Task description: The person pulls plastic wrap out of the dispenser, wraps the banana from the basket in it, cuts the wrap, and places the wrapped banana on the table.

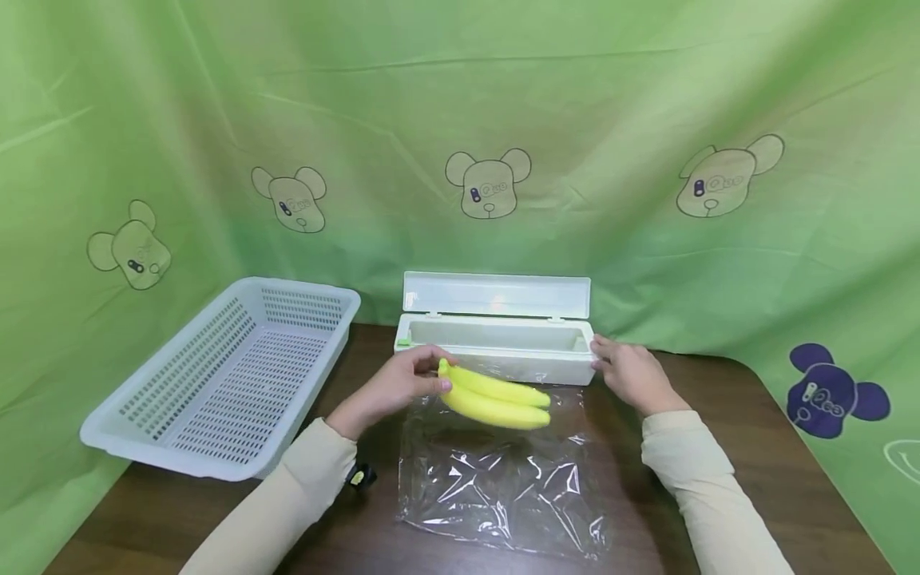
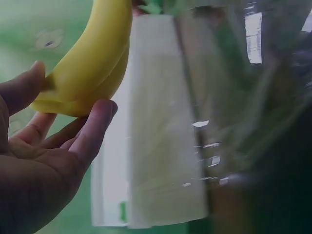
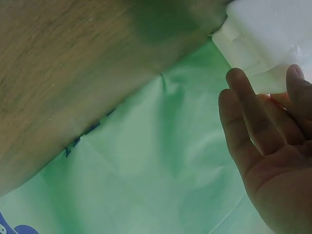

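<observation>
A bunch of two yellow bananas [image 1: 496, 412] is held up by my left hand [image 1: 395, 385], which pinches its stem end between thumb and fingers. The bananas hang above a sheet of clear plastic wrap [image 1: 503, 495] spread on the table, its far edge at the front of a long white wrap dispenser [image 1: 568, 370]. The dispenser's lid [image 1: 496, 294] stands raised at the back. At the dispenser's right end, my right hand [image 1: 636, 375] rests its fingertips. In the right wrist view, the fingers [image 3: 234, 122] look fairly straight beside the white dispenser [image 3: 273, 29].
To the left on the brown table [image 1: 719, 399] stands a white slotted plastic basket [image 1: 309, 423]. A small black object with a yellow spot [image 1: 366, 477] lies near my left forearm. Behind the table hangs a green curtain [image 1: 388, 104] with cartoon bear heads.
</observation>
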### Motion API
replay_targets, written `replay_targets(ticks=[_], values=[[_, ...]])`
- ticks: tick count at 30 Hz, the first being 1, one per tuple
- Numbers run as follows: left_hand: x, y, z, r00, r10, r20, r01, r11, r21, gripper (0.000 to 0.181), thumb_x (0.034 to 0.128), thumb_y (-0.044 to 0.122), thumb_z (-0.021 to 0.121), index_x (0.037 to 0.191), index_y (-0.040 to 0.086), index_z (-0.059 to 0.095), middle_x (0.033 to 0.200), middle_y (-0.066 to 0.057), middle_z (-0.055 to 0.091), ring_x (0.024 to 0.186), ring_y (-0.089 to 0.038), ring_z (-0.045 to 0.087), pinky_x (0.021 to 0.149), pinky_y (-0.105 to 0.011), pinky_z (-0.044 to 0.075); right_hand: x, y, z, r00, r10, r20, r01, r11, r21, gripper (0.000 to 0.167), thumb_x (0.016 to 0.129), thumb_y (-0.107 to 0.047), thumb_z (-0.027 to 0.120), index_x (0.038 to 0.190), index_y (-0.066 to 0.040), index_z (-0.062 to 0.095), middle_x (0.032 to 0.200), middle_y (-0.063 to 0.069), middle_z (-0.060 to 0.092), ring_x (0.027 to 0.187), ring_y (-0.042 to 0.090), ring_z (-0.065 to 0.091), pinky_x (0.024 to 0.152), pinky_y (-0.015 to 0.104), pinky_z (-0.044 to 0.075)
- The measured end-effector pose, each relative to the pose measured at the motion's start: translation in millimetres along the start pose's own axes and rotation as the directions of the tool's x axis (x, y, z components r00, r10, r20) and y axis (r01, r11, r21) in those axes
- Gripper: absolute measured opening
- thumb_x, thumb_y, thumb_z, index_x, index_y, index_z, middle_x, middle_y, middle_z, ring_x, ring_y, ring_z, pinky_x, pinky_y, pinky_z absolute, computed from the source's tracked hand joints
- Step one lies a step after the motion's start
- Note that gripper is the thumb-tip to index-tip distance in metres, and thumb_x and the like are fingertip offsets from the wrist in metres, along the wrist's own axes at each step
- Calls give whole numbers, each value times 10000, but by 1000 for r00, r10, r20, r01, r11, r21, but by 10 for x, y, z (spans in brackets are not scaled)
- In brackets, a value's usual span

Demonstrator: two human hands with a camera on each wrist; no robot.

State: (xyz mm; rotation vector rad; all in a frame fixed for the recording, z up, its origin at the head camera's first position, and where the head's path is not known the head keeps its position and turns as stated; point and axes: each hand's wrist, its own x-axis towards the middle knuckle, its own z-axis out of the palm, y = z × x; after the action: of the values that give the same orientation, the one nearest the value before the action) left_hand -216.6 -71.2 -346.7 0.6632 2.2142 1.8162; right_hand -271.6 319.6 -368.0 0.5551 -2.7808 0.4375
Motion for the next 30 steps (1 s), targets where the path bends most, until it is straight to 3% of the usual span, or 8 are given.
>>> replay_targets(ticks=[4,9,16,18,21,25,30], values=[[-35,-158,75,998,-38,47,36,998,47,291,908,32,733,1180,-9,639,1083,-119,674,993,-224,653,842,-393,577,30,-19,-16,1000,7,15,-6,1000,-8,411,928,-64,695,1308,68,612,1380,234,554,1171,556,527,947,657,434],[-40,-292,145,995,-79,59,73,992,103,259,904,58,749,1141,35,649,1091,-89,656,1020,-225,649,809,-329,574,39,-29,-25,999,25,31,-25,1000,-10,413,932,-71,693,1312,67,608,1388,223,550,1190,551,517,956,655,428],[-33,-452,237,991,-114,73,104,986,127,253,934,51,713,1160,30,603,1117,-113,625,813,-179,646,708,-335,567,27,-37,-27,999,35,37,-35,999,-4,421,932,-75,696,1319,62,604,1397,218,544,1204,544,510,968,651,421],[-30,-485,248,991,-108,77,96,984,147,265,931,52,715,1171,30,603,1145,-111,619,875,-182,652,722,-315,554,32,-43,-29,999,33,38,-33,999,-6,420,933,-77,696,1320,59,605,1397,216,545,1204,542,512,970,649,421],[-39,-487,245,993,-94,76,81,984,159,297,928,51,719,1199,23,602,1223,-130,606,1048,-249,654,790,-316,554,37,-50,-34,999,29,41,-28,1000,-7,422,934,-81,696,1322,57,604,1398,217,544,1202,541,513,969,649,422],[-79,-434,219,994,-83,78,67,980,185,421,951,94,702,1336,6,556,1372,-184,554,1247,-358,567,939,-399,531,24,-46,-48,999,22,47,-22,1000,-6,417,935,-81,696,1318,61,608,1398,227,541,1200,547,511,961,656,424],[-190,-298,160,1000,-14,-1,13,943,331,543,962,170,700,1452,57,494,1449,-137,521,1329,-339,486,1062,-511,422,2,-25,-68,998,-1,55,0,1000,16,414,939,-68,690,1322,65,605,1390,261,534,1197,551,514,961,663,422]])
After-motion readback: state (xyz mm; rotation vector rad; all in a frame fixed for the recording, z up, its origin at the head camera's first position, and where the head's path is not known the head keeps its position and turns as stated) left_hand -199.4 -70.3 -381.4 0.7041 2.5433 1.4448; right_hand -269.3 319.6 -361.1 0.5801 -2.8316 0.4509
